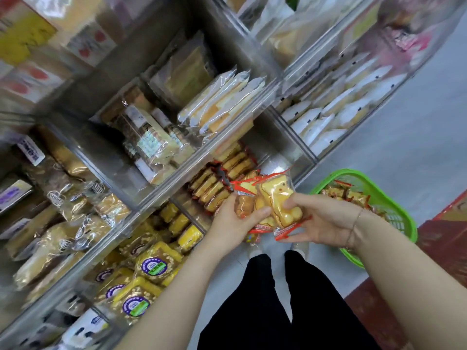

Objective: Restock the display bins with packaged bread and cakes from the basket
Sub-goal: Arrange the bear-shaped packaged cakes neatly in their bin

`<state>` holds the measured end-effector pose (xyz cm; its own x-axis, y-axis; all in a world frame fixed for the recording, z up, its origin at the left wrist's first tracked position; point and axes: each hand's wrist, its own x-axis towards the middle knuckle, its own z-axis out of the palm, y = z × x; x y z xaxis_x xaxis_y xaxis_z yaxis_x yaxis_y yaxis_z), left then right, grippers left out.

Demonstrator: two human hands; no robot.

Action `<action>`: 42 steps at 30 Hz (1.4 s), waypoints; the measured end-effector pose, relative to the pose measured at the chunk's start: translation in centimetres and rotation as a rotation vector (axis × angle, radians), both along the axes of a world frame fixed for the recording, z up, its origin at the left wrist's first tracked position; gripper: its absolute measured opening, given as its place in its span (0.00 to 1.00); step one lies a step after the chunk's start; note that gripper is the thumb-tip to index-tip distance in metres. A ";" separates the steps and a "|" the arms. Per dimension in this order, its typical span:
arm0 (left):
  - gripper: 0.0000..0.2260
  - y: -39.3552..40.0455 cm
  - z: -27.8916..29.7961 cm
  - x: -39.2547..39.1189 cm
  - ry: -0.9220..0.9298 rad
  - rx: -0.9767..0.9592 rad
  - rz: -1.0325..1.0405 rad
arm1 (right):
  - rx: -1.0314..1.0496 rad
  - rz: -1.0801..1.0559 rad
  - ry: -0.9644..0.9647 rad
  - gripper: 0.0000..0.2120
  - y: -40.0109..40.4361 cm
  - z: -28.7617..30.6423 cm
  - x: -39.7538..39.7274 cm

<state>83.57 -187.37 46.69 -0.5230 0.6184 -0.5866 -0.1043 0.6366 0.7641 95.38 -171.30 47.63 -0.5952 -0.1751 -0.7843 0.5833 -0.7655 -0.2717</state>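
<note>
1. Head view: both hands, left [233, 223] and right [321, 221], grip red-edged cake packs [271, 203] together.
2. Packs sit before the matching bin [227, 178].
3. Green basket [401, 223] lies right, on the floor.

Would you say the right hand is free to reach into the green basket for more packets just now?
Probably not yet: the right hand and left hand both hold red-edged bread packets. The green basket itself sits unobstructed just beside it.

Two hands, left [233, 223] and right [321, 221], shared at least two red-trimmed cake packets [274, 203], one green basket [394, 198] stood on the floor, roughly five visible bins [156, 188] held packaged bread, exact packet totals uncountable.
</note>
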 end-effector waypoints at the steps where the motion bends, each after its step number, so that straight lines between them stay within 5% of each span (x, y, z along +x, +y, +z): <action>1: 0.31 0.0 -0.1 -0.1 0.074 -0.034 -0.053 | -0.025 0.051 0.030 0.18 0.4 -0.3 -0.1; 4: 0.38 0.4 -0.6 -0.6 0.222 -0.093 -0.167 | -0.045 0.123 0.101 0.23 1.2 -1.3 -1.0; 8: 0.24 0.7 -1.8 -2.2 0.121 -0.043 0.012 | 0.058 0.119 0.178 0.22 2.7 -2.8 -4.1; 11: 0.29 0.4 -4.0 -4.4 0.114 -0.137 0.243 | 0.466 0.124 0.186 0.27 5.2 -3.8 -6.8; 15: 0.42 0.9 -6.3 -7.1 0.180 -0.232 0.196 | 1.360 0.690 0.079 0.31 7.1 -6.0 -10.2; 18: 0.34 1.8 -7.2 -8.5 0.189 -0.266 0.263 | 1.433 0.749 0.097 0.37 5.8 -8.1 -12.3; 22: 0.15 1.5 -7.8 -8.4 0.157 -0.209 0.446 | 1.315 0.459 0.081 0.39 4.4 -11.2 -14.4; 25: 0.16 0.4 -8.2 -7.8 0.185 -0.186 0.555 | 1.906 0.444 0.104 0.34 3.8 -12.9 -15.0; 27: 0.13 0.0 -8.4 -7.4 0.211 -0.180 0.549 | 2.087 0.492 0.067 0.36 3.7 -13.6 -15.8; 30: 0.10 0.0 -9.1 -7.5 0.240 -0.217 0.547 | 1.839 0.533 -0.075 0.40 3.8 -15.0 -17.3; 35: 0.10 0.2 -10.0 -8.2 0.164 -0.179 0.699 | 1.113 0.081 -0.093 0.42 4.0 -17.4 -18.2; 42: 0.07 -0.5 -10.7 -7.8 0.074 -0.074 0.767 | 1.107 0.184 -0.110 0.43 3.4 -17.8 -18.9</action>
<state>75.74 -187.85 35.97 -0.8286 0.0278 -0.5592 -0.4871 0.4568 0.7444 76.51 -167.89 29.86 -0.5502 0.5718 -0.6085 0.7248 -0.0348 -0.6881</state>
